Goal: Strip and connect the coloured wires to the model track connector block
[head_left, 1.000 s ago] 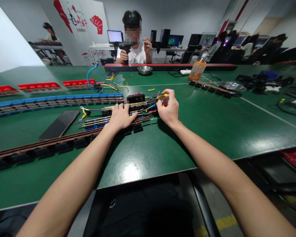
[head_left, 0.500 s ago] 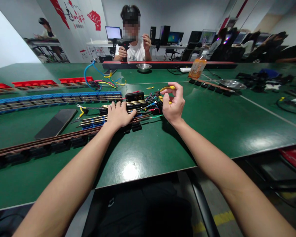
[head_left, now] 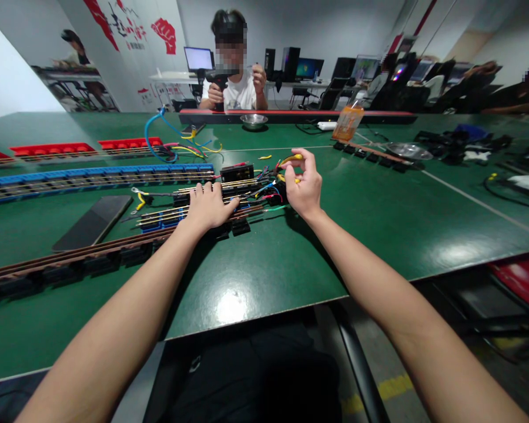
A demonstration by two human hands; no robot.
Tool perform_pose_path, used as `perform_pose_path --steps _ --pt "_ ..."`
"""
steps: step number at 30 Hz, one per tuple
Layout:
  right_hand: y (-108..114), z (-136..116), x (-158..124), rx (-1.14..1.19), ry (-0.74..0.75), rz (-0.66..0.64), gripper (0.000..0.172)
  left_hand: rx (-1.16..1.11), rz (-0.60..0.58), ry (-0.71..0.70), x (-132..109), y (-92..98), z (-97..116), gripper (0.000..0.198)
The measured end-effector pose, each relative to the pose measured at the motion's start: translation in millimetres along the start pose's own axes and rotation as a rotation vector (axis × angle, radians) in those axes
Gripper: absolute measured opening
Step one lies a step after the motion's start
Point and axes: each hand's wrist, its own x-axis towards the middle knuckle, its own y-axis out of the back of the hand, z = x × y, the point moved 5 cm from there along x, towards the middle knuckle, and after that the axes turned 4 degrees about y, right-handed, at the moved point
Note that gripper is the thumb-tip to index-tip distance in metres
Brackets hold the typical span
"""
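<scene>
My left hand (head_left: pixel 205 207) lies with fingers spread, palm down, over a bundle of thin metal-railed strips with blue and black bases. In my right hand (head_left: pixel 306 187) is a pair of yellow-handled pliers (head_left: pixel 293 157), fingers curled round the grips. The tool's head points left towards a tangle of thin coloured wires (head_left: pixel 268 189) at the strips' right end. A black rectangular block (head_left: pixel 237 172) sits just behind the bundle. Left of my left hand is a yellow-and-black lead (head_left: pixel 140 201) with ring terminals. Exactly what the jaws touch is too small to make out.
A dark phone (head_left: pixel 94 223) and a long brown-railed strip (head_left: pixel 83 249) lie at left. Behind are blue (head_left: pixel 92 175) and red strips (head_left: pixel 53 150). A metal bowl (head_left: pixel 254 121), an orange bottle (head_left: pixel 348 122) and a co-worker holding a black power tool (head_left: pixel 220 77) are beyond.
The whole view has shifted slightly, with everything a little further left. My hands keep nearly the same pose; the pliers stay in my right hand.
</scene>
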Motion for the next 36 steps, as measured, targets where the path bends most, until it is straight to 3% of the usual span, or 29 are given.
perform_pose_path --steps 12,19,25,36 --pt "4.6 -8.7 -5.1 0.081 -0.006 0.059 0.033 -0.029 -0.011 0.007 -0.2 -0.8 -0.9 0.072" --pt "2.8 -14.5 -6.8 0.174 0.108 0.109 0.028 0.004 -0.026 0.067 -3.2 2.6 0.2 0.080" --pt "1.2 -15.1 -6.8 0.185 0.136 0.088 0.026 0.026 -0.030 0.117 -2.3 1.6 -0.7 0.086" --pt "-4.0 -14.6 -7.3 0.191 0.124 0.016 0.028 0.027 -0.004 0.048 2.7 -3.2 -3.8 0.079"
